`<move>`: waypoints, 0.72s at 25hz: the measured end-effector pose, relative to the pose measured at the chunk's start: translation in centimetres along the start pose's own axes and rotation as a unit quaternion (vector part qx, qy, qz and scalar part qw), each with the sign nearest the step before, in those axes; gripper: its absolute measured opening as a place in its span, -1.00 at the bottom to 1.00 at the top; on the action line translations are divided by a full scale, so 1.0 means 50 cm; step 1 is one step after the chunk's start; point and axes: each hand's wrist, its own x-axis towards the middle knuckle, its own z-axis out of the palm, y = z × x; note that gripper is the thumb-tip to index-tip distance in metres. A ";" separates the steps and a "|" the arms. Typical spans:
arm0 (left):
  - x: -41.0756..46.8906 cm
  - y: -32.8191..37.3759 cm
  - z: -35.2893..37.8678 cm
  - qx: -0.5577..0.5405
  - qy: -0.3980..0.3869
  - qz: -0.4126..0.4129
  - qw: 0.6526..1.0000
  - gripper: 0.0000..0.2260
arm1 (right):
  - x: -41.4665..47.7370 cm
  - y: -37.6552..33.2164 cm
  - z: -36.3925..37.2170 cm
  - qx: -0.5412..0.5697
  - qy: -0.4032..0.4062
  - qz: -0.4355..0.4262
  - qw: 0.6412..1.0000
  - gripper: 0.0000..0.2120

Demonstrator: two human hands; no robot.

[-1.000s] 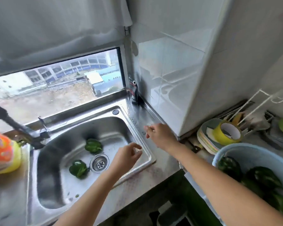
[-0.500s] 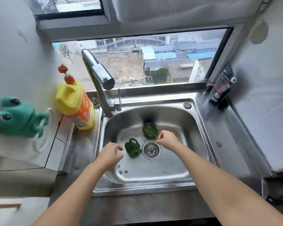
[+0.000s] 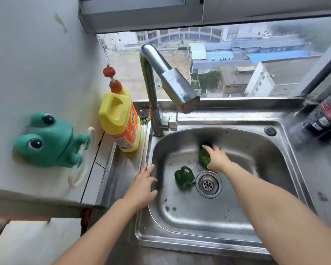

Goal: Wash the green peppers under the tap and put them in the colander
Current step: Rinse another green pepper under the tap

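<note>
Two green peppers lie in the steel sink (image 3: pixel 260 222). One pepper (image 3: pixel 184 177) rests on the basin floor just left of the drain (image 3: pixel 208 184). The other pepper (image 3: pixel 203 156) is farther back, and my right hand (image 3: pixel 217 159) is closing around it from the right; the hand is blurred. My left hand (image 3: pixel 142 185) rests flat on the sink's left rim, fingers apart, holding nothing. The chrome tap (image 3: pixel 172 83) arches over the basin's back left; no water is seen running. The colander is out of view.
A yellow detergent bottle (image 3: pixel 120 119) with a red pump stands left of the tap. A green frog holder (image 3: pixel 48 140) sticks to the left wall. A dark tube (image 3: pixel 325 113) stands at the back right corner. A window runs behind the sink.
My view swung left from the blue colander to the sink. My right hand reached in onto the rear pepper. My left hand moved out to the sink's left rim.
</note>
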 end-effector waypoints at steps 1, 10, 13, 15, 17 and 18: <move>-0.001 0.004 -0.004 0.006 -0.003 -0.003 1.000 -0.66 | 0.010 -0.002 0.004 -0.027 -0.020 -0.006 0.999 -0.19; 0.017 0.007 -0.018 -0.060 -0.025 -0.030 0.997 -0.65 | 0.003 -0.011 0.098 -0.037 0.008 0.114 0.993 -0.19; 0.016 0.017 -0.018 -0.089 -0.032 -0.049 0.994 -0.66 | -0.023 0.027 0.102 0.010 0.026 0.140 0.990 -0.14; 0.018 0.026 -0.019 -0.106 -0.044 -0.069 0.991 -0.64 | -0.041 0.048 0.077 0.064 0.036 0.158 0.985 -0.12; 0.020 0.046 -0.024 -0.115 -0.043 -0.087 0.989 -0.62 | -0.060 0.056 0.044 0.145 0.039 0.161 0.975 -0.14; 0.019 0.063 -0.028 -0.142 -0.030 -0.097 0.985 -0.63 | -0.073 0.051 0.022 0.215 0.049 0.154 0.963 -0.18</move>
